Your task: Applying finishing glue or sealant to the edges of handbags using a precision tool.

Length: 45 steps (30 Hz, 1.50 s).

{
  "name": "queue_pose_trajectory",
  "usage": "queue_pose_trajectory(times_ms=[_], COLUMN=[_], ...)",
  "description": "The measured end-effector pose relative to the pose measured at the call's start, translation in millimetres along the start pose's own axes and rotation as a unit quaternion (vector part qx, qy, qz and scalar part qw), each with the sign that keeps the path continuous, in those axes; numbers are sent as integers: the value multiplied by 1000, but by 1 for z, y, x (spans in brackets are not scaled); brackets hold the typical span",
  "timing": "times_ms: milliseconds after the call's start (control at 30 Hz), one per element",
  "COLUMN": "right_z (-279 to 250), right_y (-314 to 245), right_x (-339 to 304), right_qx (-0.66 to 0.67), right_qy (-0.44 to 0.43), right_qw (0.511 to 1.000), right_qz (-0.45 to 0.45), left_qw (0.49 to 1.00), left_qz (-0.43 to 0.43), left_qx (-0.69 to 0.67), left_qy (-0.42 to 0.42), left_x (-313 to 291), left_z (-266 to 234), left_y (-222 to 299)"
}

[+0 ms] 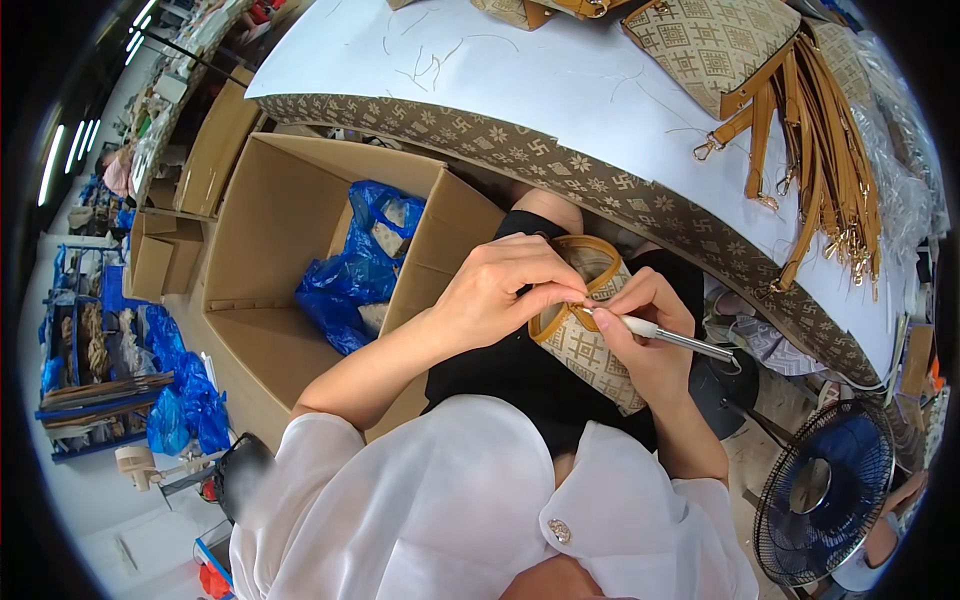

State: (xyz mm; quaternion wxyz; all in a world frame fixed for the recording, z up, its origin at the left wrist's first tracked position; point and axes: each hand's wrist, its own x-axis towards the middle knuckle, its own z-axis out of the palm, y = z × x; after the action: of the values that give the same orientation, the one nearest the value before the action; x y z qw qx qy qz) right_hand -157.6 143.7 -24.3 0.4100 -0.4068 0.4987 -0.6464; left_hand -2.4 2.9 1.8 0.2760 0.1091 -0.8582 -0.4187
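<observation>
On my lap rests a small beige patterned bag (585, 352) with tan trim around its opening. The fingertips of my left hand (505, 285) are pinched together on that trim, near the middle of the rim. My right hand (648, 325) grips a slim pen-like tool (685, 342), white at the grip and silver toward its back end. Its tip points at the trim beside my left fingertips. What exactly the tip touches is too small to make out.
To my left stands an open cardboard box (265, 205) holding a blue plastic bag (345, 265). Ahead, a white-topped table (570, 90) carries loose threads, a patterned bag piece (712, 48) and tan straps (795, 150) with metal clasps. A black fan (822, 495) is at the lower right.
</observation>
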Motion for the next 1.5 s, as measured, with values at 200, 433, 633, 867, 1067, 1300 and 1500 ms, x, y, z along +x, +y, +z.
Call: queue_pose_trajectory(times_ms=[200,433,633,867,1067,1300,1500], right_z=[-4,-12,-45,-73,-37,-49,-56], right_y=[6,6,-38,-43,-43,-56,-65], right_x=[1,-1,2,7,29,20,5], right_qx=[-5,53,137,169,140,107,39], right_qy=[5,115,322,204,277,288,303], right_qw=[1000,986,920,930,925,914,903], right_qz=[-29,-110,-175,-254,-221,-266,-301], left_qw=[999,975,962,786,822,922,842], left_qz=[-31,107,71,-214,-285,136,173], left_qx=[-19,171,258,447,428,163,485], left_qy=[-38,-94,51,370,245,324,161], left_x=[0,0,-41,-133,-141,166,307], left_z=[-4,0,-29,-164,-136,-111,-87], left_y=[-1,14,7,-74,-157,-70,-73])
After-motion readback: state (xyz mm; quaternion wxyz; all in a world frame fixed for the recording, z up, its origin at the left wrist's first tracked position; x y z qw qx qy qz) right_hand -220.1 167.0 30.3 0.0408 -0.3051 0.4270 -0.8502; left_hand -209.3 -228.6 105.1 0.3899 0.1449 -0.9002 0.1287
